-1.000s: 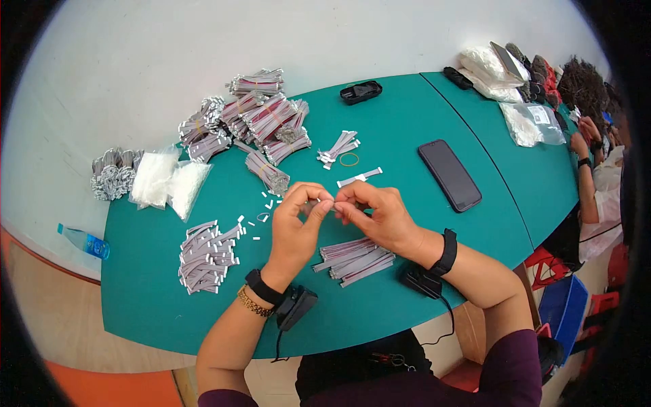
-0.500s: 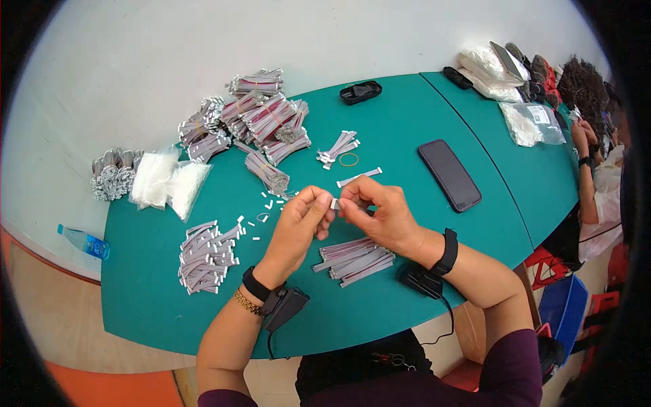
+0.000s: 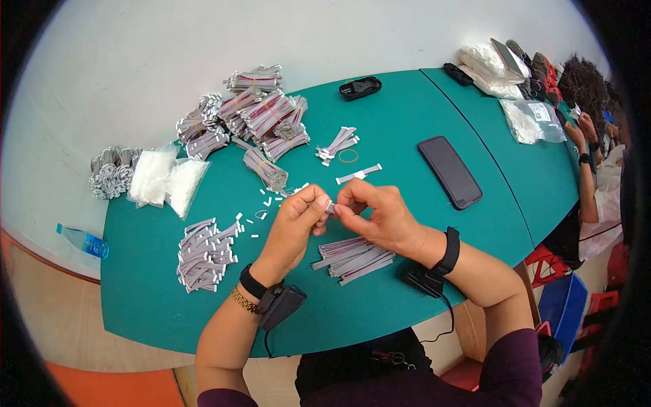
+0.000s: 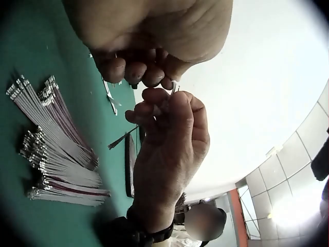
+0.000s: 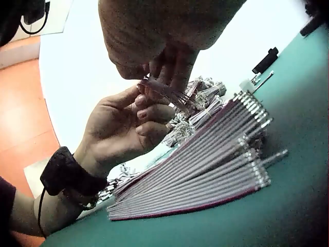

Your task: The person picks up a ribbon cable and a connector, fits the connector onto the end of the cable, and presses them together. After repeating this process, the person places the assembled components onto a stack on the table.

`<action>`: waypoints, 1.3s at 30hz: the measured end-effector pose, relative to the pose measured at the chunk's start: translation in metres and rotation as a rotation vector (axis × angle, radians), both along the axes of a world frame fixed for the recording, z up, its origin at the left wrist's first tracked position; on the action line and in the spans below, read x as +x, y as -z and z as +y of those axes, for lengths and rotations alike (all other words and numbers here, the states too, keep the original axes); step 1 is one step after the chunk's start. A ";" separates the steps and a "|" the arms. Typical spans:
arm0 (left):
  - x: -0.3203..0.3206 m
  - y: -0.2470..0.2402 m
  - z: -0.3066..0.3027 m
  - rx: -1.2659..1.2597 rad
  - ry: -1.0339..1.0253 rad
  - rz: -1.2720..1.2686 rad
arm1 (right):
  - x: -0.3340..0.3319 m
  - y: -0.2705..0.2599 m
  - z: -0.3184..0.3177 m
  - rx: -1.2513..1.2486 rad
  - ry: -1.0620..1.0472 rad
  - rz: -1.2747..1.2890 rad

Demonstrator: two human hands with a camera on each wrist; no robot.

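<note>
At the middle of the table my left hand (image 3: 288, 227) and right hand (image 3: 383, 214) meet fingertip to fingertip. The left thumb and index finger pinch a small white connector (image 3: 330, 207). A short grey ribbon cable (image 5: 165, 91) runs from there under the right fingers, which grip it; its frayed wire ends show in the right wrist view. Whether the wires sit inside the connector I cannot tell. Below the hands lies a stack of grey ribbon cables (image 3: 352, 259) with dark red edges. One cable with white ends (image 3: 359, 173) lies just beyond the right hand.
At left is a pile of cables with white connectors (image 3: 207, 254); loose white connectors (image 3: 266, 201) lie near the left hand. Banded cable bundles (image 3: 268, 115) and bags of white parts (image 3: 154, 178) stand farther back. A phone (image 3: 449, 171) lies right. Another person's hands (image 3: 583, 129) work at far right.
A second ago the fingertips hid the piece between them. The left hand has since turned and dropped slightly, exposing the white connector, and the right fingertips have closed in on it again.
</note>
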State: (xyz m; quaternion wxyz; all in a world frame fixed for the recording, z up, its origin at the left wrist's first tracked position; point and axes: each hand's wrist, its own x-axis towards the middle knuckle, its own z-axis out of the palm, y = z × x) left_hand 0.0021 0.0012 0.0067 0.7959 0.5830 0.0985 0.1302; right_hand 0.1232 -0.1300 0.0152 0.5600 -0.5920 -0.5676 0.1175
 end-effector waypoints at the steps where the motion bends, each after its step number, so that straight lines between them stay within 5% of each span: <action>1: -0.001 -0.001 0.001 0.009 0.015 -0.001 | 0.000 0.000 0.000 -0.001 -0.004 -0.005; 17: 0.000 0.002 0.003 0.080 0.012 -0.004 | -0.001 0.001 0.001 -0.018 0.014 0.022; 29: 0.001 0.003 0.003 0.481 -0.093 -0.050 | -0.002 0.004 0.001 -0.017 0.031 0.015; 39: 0.002 0.004 0.003 0.530 -0.100 -0.088 | -0.001 0.009 0.001 -0.039 0.046 0.005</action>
